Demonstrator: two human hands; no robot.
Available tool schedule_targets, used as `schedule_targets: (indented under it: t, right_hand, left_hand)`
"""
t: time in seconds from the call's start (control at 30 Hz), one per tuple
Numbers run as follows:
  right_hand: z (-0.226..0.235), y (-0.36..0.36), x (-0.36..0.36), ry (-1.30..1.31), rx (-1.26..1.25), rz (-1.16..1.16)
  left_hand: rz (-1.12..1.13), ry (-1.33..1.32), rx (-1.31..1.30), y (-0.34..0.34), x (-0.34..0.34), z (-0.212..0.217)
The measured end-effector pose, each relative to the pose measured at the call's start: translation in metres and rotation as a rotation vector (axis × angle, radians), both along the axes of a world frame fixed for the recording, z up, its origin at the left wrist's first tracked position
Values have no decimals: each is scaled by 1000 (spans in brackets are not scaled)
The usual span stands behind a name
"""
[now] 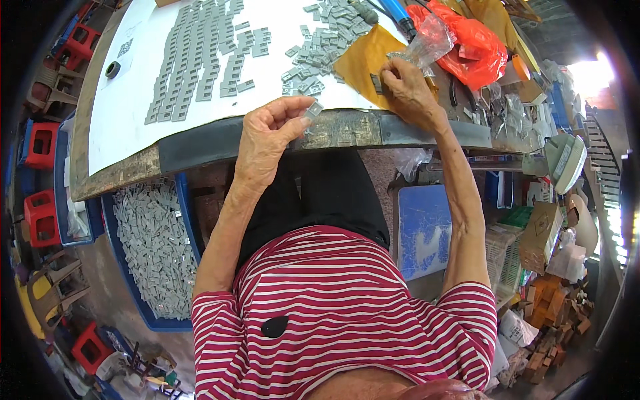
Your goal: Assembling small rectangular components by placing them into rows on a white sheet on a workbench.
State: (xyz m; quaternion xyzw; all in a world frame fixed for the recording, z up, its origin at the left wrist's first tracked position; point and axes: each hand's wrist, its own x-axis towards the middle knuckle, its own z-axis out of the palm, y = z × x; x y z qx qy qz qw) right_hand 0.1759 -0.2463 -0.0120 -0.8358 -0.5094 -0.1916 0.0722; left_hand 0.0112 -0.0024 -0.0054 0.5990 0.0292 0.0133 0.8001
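Note:
My left hand [270,137] is closed at the table's front edge, pinching a small grey plastic piece [314,110] between thumb and fingertips. To the right, my right hand [412,93] is over a mustard-yellow sheet [363,60], its fingers curled together beside a crumpled clear plastic bag [430,43]. What those fingers hold, if anything, is hidden. A small dark piece [377,83] lies on the sheet by this hand. Beyond my hands, a loose heap of similar grey pieces [327,47] spreads over white paper, and others lie in long rows [190,60] at the left.
A red plastic bag [477,50] and a blue tube-shaped tool [399,17] lie at the table's far right. A black ring [113,69] sits on the paper at the left. Below the table stands a blue bin [130,290] full of grey pieces. Red stools [43,145] are further left.

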Motion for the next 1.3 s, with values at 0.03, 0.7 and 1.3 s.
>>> schedule_targets:
  t: [0.03,0.7,1.3]
  right_hand:
    - [-3,-2,1,0,0,-2]
    - [10,-5,-16,2249,1168,-89]
    - [29,54,-93,1803,949,-120]
  left_hand:
    - [-2,7,-24,-1,0,0]
    - [-90,117,-390,-18,-6,6]
    - [15,11,-175,-24,-9,-5]
